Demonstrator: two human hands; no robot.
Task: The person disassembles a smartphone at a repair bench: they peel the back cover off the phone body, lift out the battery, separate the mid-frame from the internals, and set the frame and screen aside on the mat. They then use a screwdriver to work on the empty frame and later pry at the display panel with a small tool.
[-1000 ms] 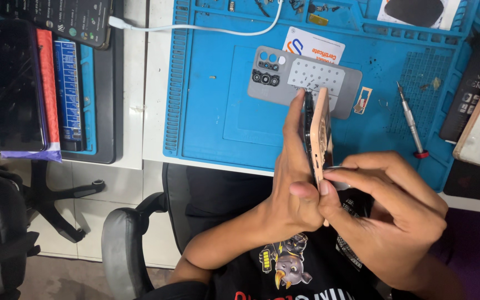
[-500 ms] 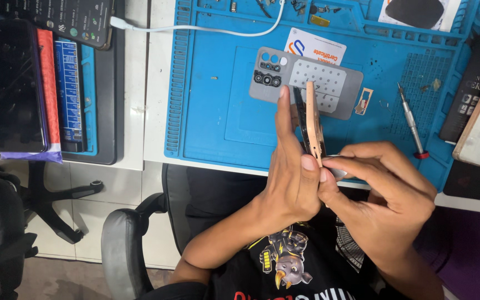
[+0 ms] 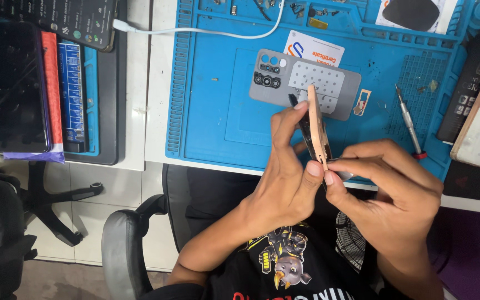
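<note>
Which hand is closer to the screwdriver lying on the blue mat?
Right. The right hand sits just below and left of the screwdriver. The left hand is further left, beyond the phone both hands hold.

The white table point(image 3: 156, 83) carries a blue work mat point(image 3: 218, 111), and on the mat a grey phone back cover point(image 3: 306, 83) lies at twelve o'clock, with a screwdriver point(image 3: 408, 123) at three o'clock.

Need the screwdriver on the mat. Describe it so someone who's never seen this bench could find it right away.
Start at the blue work mat on the white desk. Go to its right side, past the grey phone back cover lying flat in the middle. The screwdriver lies there alone: a thin silver shaft with a red end, above the right hand.
</note>
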